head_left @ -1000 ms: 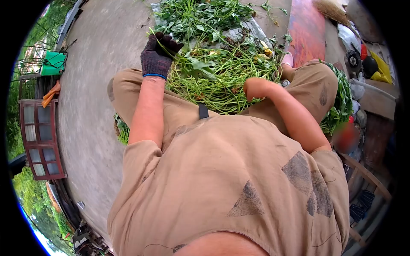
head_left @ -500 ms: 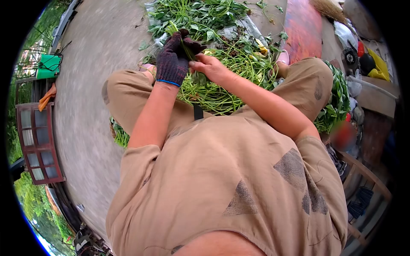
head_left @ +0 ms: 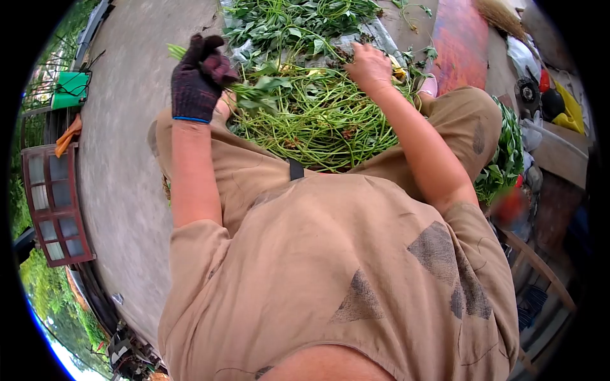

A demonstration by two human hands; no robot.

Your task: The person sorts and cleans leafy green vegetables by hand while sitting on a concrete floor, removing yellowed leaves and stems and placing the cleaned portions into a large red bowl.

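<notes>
My left hand (head_left: 197,82), in a dark knitted glove with a blue cuff, is closed around a bunch of leafy green stems (head_left: 259,95). Cut stem ends stick out on its left side, and leaves hang out to the right. Bare and apart from it, my right hand (head_left: 370,66) is over the far right part of the heap, fingers parted, with nothing visible in it. Between my legs lies a heap of long green stems (head_left: 311,130). Beyond it, more leafy greens (head_left: 298,25) rest on a grey plastic sheet (head_left: 384,41).
To the right are a red worn board (head_left: 457,44), a straw broom (head_left: 499,16) and a yellow bag (head_left: 570,111). Another pile of leafy greens (head_left: 505,155) sits beside my right knee. A green container (head_left: 70,89) and a framed window panel (head_left: 57,203) stand left of the concrete floor (head_left: 130,171).
My left hand has moved left with the bunch of stems. My right hand has come away from the bunch and moved right and forward, over the heap.
</notes>
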